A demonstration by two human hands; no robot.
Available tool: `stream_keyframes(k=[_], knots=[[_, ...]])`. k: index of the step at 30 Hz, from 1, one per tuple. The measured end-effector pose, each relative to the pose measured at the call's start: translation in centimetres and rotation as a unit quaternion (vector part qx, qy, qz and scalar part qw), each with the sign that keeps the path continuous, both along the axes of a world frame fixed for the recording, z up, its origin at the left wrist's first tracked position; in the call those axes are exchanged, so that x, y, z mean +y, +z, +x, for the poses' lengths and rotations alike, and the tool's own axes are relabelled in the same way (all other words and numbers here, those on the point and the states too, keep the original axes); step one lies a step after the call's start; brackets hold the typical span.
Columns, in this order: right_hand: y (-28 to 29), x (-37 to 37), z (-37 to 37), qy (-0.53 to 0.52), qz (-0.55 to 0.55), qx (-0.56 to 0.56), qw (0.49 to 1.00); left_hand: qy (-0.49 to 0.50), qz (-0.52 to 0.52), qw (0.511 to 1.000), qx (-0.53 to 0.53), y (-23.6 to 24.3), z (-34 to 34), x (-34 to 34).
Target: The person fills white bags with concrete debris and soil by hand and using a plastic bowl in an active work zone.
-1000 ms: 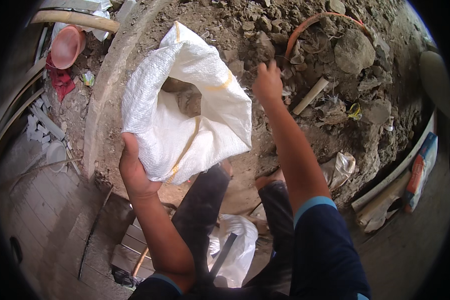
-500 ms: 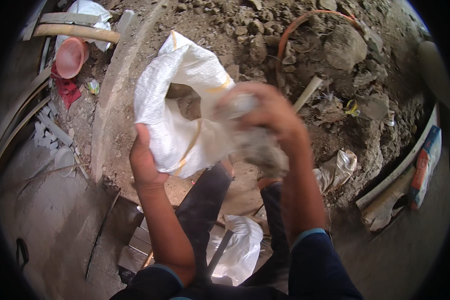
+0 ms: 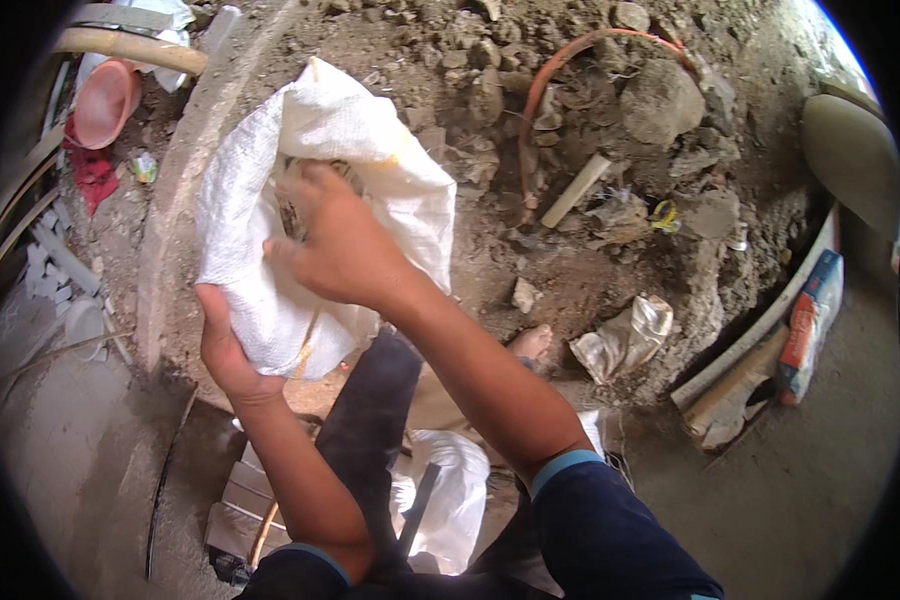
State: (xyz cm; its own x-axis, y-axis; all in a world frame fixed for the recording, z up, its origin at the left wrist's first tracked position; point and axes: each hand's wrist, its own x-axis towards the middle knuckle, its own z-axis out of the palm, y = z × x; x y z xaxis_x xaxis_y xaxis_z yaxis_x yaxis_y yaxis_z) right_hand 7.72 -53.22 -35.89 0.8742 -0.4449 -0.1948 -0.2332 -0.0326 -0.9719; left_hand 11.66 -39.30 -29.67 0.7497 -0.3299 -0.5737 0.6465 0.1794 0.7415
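A white woven sack (image 3: 425, 215) with thin yellow stripes stands with its mouth wide in front of me. My left hand (image 3: 232, 345) holds the near left side of the sack, thumb up along the outside and the other fingers hidden under it. Inside the mouth is my right hand (image 3: 345, 245), with thumb and fingers apart and slightly blurred; I see nothing held in it. Some greyish debris shows past its fingertips in the sack, mostly hidden by the hand.
Rubble with a large stone (image 3: 662, 100), an orange hose (image 3: 545, 80) and a pale pipe piece (image 3: 576, 190) lies ahead. A crumpled bag (image 3: 625, 340) is by my foot (image 3: 532, 342). At left stands a pink bowl (image 3: 107, 105); another white sack (image 3: 455, 500) lies between my legs.
My right hand has moved left from beside the sack into its mouth, and the grey lump it carried is out of its grasp. The sack's mouth is wider.
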Motion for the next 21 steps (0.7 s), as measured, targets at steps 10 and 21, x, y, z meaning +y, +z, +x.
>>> stream_keyframes(k=[10, 21], knots=[[4.3, -8.5, -3.7, -0.018, 0.009, 0.057, 0.998, 0.068, -0.013, 0.998, -0.007, 0.6, 1.5, 1.3], [-10.3, -29.6, -12.3, -0.438, -0.109, 0.479, 0.753, -0.062, -0.023, 0.998, 0.023, -1.1, 0.9, -1.8]])
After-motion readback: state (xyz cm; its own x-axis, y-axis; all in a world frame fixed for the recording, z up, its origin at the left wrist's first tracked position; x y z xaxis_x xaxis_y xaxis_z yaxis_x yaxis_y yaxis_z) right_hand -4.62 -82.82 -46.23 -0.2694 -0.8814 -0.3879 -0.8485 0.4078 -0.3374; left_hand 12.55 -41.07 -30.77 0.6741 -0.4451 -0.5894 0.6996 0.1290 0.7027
